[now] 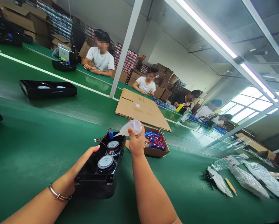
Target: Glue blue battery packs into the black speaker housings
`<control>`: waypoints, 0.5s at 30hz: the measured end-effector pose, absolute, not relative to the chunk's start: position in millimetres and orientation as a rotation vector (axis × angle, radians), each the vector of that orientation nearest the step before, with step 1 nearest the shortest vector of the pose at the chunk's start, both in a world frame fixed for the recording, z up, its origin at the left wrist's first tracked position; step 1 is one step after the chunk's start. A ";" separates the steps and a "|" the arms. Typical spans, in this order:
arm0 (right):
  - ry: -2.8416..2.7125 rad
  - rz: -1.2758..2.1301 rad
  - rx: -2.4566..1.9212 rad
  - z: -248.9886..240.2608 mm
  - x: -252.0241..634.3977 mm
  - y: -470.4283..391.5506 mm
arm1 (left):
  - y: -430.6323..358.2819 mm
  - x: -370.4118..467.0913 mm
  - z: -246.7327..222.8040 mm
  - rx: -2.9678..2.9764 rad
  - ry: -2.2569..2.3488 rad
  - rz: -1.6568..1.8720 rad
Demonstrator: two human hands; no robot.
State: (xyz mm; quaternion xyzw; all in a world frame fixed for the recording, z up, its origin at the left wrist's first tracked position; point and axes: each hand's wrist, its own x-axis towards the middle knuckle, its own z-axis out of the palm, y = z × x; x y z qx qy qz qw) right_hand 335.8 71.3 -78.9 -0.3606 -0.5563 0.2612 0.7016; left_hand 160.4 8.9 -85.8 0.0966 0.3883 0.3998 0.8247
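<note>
A black speaker housing (92, 188) with two round silver-backed speakers (106, 162) is tilted above the green table. My left hand (83, 160) grips its left side, the thumb on the rim. A blue battery (111, 135) with red and black wires stands at the housing's far end. My right hand (137, 141) is closed round a translucent squeeze bottle (133, 127), whose thin nozzle points left, its tip close beside the battery. Just right of this hand, a cardboard box (157, 152) holds several blue batteries with red and black wires.
Behind the box lies a flat cardboard sheet (141, 109). Another black housing (48, 90) rests at the left. A plastic bottle (228, 161) and plastic bags (249, 182) lie at the right. Several people sit across the table, beyond a white post (126, 46).
</note>
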 end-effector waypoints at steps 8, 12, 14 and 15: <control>-1.245 0.602 -0.834 -72.2 335.6 62.0 | 4.8 162.4 -72.2 0.252 0.852 0.841; -1.243 0.636 -0.825 -73.5 329.4 60.2 | 3.4 162.3 -67.1 0.251 0.864 0.859; -1.224 0.673 -0.769 -70.1 329.1 56.6 | 4.0 161.6 -68.9 0.260 0.860 0.859; -1.217 0.672 -0.736 -65.3 331.9 52.9 | 4.1 161.2 -70.4 0.277 0.850 0.863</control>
